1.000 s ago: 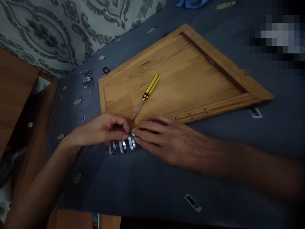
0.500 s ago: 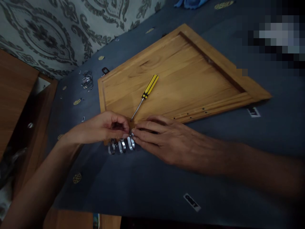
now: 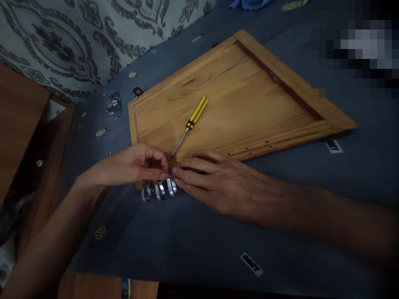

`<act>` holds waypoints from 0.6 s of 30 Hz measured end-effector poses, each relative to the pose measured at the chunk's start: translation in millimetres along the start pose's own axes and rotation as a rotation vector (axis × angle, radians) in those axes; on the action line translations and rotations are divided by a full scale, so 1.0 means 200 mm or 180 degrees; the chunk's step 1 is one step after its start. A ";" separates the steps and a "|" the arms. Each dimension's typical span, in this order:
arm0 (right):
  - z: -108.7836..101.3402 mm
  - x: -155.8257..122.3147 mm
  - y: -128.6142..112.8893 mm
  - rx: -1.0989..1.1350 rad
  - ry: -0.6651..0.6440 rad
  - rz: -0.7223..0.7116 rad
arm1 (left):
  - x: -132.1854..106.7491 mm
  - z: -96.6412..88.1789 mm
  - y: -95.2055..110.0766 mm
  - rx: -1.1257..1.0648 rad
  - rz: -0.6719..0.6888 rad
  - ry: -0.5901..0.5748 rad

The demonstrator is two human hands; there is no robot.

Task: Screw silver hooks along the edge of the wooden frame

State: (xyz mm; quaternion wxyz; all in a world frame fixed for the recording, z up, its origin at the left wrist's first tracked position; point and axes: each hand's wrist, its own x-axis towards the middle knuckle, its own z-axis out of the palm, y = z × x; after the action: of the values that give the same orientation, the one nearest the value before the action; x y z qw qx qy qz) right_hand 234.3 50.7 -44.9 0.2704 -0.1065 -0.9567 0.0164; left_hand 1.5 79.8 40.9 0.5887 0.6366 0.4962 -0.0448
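Observation:
A framed wooden door panel point(image 3: 215, 108) lies flat on the dark blue cloth. Three metal hinges point(image 3: 171, 187) sit in a row at its near left edge, their curved parts jutting past the wood. My left hand point(image 3: 143, 164) is closed in a pinch over the rightmost one; what its fingertips hold is too small to make out. From the right, my right hand point(image 3: 215, 178) has its fingertips closed against that same hinge, the rest of the hand over the panel's edge. A yellow-and-black screwdriver point(image 3: 196, 112) rests on the panel, its tip near my left fingers.
More loose metal hardware point(image 3: 114, 104) lies in a small heap at the left. Several dark holes point(image 3: 267, 142) line the panel's near edge to the right. A blue cloth item point(image 3: 249, 3) is at the far edge. Wooden furniture point(image 3: 21, 120) stands at the left.
Almost nothing differs. My left hand has shifted up very slightly at the hinge; the right hand, screwdriver and panel stay in place.

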 end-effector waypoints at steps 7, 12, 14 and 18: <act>-0.01 0.00 0.00 -0.0031 -0.0093 0.0033 | 0.00 0.00 0.00 -0.0017 0.0047 -0.0065; -0.01 0.00 0.00 -0.0031 -0.0023 0.0024 | 0.00 -0.01 0.01 0.0013 0.0074 -0.0092; -0.01 0.00 0.00 -0.0010 -0.0096 0.0018 | 0.00 -0.01 0.01 0.0052 0.0085 -0.0093; 0.00 0.00 0.00 -0.0001 -0.0089 0.0011 | 0.01 -0.02 0.01 0.0040 0.0115 -0.0082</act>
State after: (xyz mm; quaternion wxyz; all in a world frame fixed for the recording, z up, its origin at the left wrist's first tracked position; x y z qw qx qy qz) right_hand 234.6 50.9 -45.1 0.2569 -0.1080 -0.9602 0.0183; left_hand 1.4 83.3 42.0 0.5917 0.6485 0.4767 -0.0454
